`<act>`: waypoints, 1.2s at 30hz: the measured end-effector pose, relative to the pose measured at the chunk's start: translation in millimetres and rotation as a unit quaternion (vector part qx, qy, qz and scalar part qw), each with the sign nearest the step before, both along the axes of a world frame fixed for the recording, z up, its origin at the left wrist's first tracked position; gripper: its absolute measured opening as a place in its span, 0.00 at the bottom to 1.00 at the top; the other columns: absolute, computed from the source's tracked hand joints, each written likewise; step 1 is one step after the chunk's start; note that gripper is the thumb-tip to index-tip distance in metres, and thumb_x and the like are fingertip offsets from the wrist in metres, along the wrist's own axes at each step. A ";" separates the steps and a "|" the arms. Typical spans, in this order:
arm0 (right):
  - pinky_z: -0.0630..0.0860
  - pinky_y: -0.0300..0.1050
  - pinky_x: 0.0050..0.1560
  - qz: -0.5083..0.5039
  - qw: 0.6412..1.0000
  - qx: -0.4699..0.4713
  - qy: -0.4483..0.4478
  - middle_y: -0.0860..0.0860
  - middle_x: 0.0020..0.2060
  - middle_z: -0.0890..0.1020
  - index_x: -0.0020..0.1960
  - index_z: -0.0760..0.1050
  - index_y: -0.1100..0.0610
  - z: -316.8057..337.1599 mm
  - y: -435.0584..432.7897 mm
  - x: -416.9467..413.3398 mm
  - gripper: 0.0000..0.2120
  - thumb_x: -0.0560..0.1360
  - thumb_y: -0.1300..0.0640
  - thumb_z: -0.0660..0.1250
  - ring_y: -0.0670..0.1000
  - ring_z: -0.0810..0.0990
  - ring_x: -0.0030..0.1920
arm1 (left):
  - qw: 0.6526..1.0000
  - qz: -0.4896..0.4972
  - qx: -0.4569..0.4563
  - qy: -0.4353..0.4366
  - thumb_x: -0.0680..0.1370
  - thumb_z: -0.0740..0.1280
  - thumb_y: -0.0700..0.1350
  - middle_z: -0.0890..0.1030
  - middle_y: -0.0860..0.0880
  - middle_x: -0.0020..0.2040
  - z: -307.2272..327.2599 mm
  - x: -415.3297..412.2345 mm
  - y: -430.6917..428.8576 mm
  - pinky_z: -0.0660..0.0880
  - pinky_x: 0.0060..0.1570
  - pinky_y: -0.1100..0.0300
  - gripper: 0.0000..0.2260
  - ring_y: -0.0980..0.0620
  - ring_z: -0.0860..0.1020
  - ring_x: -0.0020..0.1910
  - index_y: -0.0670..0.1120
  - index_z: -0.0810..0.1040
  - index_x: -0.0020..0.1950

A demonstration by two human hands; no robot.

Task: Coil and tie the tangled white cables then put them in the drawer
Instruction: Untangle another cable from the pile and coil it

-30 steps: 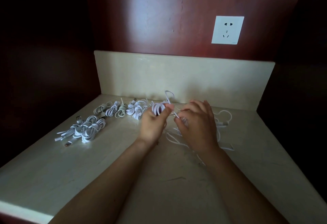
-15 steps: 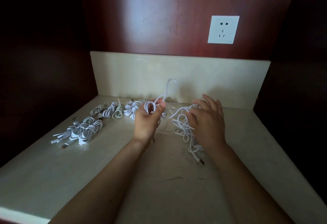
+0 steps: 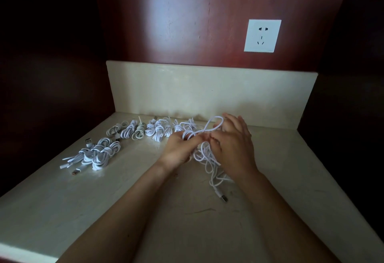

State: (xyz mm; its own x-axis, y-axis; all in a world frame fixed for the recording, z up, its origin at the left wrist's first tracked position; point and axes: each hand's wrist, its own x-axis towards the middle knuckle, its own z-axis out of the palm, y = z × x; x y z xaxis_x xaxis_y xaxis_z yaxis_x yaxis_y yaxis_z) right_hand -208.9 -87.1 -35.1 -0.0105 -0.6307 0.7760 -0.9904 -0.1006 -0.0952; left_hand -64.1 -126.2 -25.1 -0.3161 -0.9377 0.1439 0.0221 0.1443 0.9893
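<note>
Pinching the loose white cable [image 3: 207, 154] beside a raised loop, our left hand [image 3: 178, 148] is clamped on it above the stone counter [image 3: 104, 210] — the slack trails down to a plug [image 3: 223, 198] nearer us. Our right hand [image 3: 234, 146] meets the left, fingers straight by the loop — whether its thumb grips, we cannot tell. Tied coils [image 3: 158, 131] line the back left.

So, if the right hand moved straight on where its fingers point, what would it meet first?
Probably the raised cable loop beside the right hand; behind that, the cream backsplash, though depth is unclear.
</note>
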 end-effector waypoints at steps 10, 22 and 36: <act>0.64 0.61 0.69 -0.137 0.988 0.055 -0.054 0.54 0.52 0.81 0.38 0.81 0.51 -7.0 0.5 -41.4 0.11 0.70 0.49 0.63 0.60 0.73 0.65 | 0.939 0.111 0.095 0.311 0.78 0.66 0.43 0.64 0.55 0.23 21.0 8.3 -2.0 0.54 0.21 0.67 0.12 0.57 0.60 0.20 0.50 0.71 0.34; 0.65 0.55 0.70 0.012 0.995 0.007 -0.097 0.50 0.34 0.83 0.36 0.80 0.53 8.7 4.6 -23.9 0.10 0.73 0.51 0.64 0.54 0.80 0.57 | 0.979 0.110 0.032 0.168 0.76 0.71 0.42 0.58 0.53 0.23 4.1 -3.6 -5.2 0.53 0.22 0.67 0.21 0.56 0.55 0.20 0.50 0.62 0.32; 0.71 0.54 0.64 0.051 0.995 0.046 -0.073 0.46 0.33 0.81 0.36 0.81 0.50 4.5 4.7 5.5 0.10 0.71 0.50 0.62 0.53 0.77 0.45 | 0.989 0.058 -0.132 0.023 0.71 0.77 0.43 0.80 0.47 0.32 -5.8 -4.9 1.0 0.72 0.37 0.57 0.07 0.53 0.75 0.33 0.42 0.82 0.36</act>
